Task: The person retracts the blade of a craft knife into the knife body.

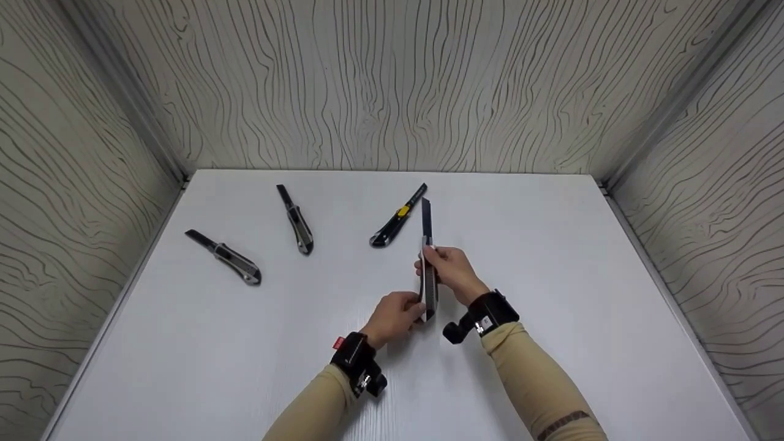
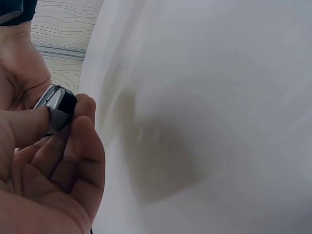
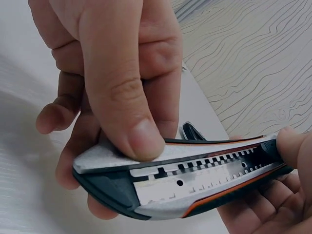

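Both hands hold a silver-and-black utility knife (image 1: 430, 291) above the white table, its long dark blade extended away from me. My left hand (image 1: 392, 317) pinches the butt end between thumb and fingers; in the left wrist view the knife's end (image 2: 61, 105) sits in that pinch. Farther up, my right hand (image 1: 454, 269) grips the handle near the blade. Its thumb lies on the dark slider in the right wrist view, where orange trim and a toothed slot show on the knife (image 3: 209, 178). The blade is out of sight there.
A black-and-yellow utility knife (image 1: 392, 229) lies just left of the held blade. Two grey-and-black utility knives (image 1: 300, 226) lie farther left, blades extended. Wood-patterned panels (image 1: 380, 86) enclose the white table (image 1: 539, 220) at the back and sides.
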`<action>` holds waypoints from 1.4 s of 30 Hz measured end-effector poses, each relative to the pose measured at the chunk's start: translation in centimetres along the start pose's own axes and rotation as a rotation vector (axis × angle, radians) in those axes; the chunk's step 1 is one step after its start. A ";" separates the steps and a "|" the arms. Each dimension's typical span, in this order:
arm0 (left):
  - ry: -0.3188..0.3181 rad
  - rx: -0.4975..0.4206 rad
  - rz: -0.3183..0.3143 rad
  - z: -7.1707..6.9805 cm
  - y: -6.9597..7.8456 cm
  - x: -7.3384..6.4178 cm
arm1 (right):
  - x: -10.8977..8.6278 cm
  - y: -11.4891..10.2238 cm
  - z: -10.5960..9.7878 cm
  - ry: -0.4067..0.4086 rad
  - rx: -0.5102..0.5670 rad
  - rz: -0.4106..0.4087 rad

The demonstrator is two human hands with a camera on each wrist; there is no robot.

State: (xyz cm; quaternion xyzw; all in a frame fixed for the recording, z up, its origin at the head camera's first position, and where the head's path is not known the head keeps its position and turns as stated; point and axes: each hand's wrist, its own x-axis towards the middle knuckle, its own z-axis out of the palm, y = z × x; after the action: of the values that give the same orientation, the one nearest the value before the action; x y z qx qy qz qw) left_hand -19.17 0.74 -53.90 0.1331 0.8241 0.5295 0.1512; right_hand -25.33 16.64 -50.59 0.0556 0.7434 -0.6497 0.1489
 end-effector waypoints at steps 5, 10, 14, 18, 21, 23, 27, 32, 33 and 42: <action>-0.003 0.000 -0.007 0.1 0.0 0.0 | 0.0 0.1 -0.1 -0.013 0.022 0.004; 0.000 -0.010 -0.016 0.1 0.1 0.0 | 0.0 0.1 -0.1 -0.027 0.029 0.006; 0.000 -0.008 -0.019 0.1 0.1 0.0 | 0.1 0.2 0.0 -0.028 0.033 0.007; 0.002 -0.015 -0.032 0.0 0.0 -0.1 | 0.1 0.2 0.0 -0.037 0.028 0.007; 0.003 -0.025 -0.039 0.1 0.0 -0.1 | 0.1 0.1 0.1 -0.040 0.028 0.010; 0.003 -0.030 -0.045 0.0 0.0 -0.1 | 0.1 0.1 0.1 -0.037 0.031 0.012; 0.000 -0.078 -0.071 0.1 0.0 -0.2 | 0.0 0.1 0.2 -0.026 0.045 0.014; -0.017 -0.192 -0.105 0.2 0.0 -0.3 | -0.1 0.1 0.1 -0.026 0.072 0.000; -0.018 -0.208 -0.109 0.2 0.0 -0.3 | 0.0 0.1 0.1 -0.028 0.073 -0.003; -0.018 -0.269 -0.103 0.2 0.2 -0.4 | 0.0 0.1 0.2 -0.028 0.072 -0.008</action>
State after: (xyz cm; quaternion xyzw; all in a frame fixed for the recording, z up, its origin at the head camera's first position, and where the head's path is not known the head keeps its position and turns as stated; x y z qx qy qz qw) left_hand -18.74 0.85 -53.80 0.0740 0.7499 0.6255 0.2021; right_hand -25.25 16.48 -50.68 0.0490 0.7175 -0.6774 0.1545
